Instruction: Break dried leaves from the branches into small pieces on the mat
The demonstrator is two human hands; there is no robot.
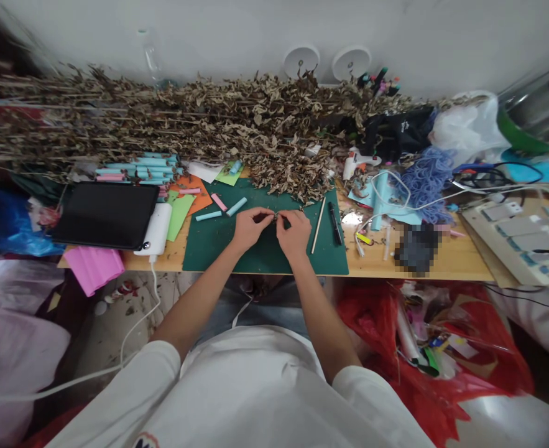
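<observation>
Above a green cutting mat (pixel 265 258), my left hand (pixel 250 226) and my right hand (pixel 295 233) meet fingertip to fingertip. Both are closed in a pinch. A tiny dark bit shows between the fingertips, too small to name. Left of my left hand lie blue paper rolls (pixel 237 206) and a pink roll (pixel 219 202) on the mat. A thin wooden stick (pixel 318 225) and a black pen (pixel 334 223) rest to the right of my right hand. Just behind the hands, dried leafy stalks (pixel 283 168) reach over the mat's back edge.
A black tablet (pixel 106 214), a white power bank (pixel 155 229) and several more blue rolls (pixel 150 168) are on the left. To the right are a glue gun (pixel 360 160), blue yarn (pixel 426 186) and a power strip (pixel 512 236). A red bag (pixel 489 348) sits below.
</observation>
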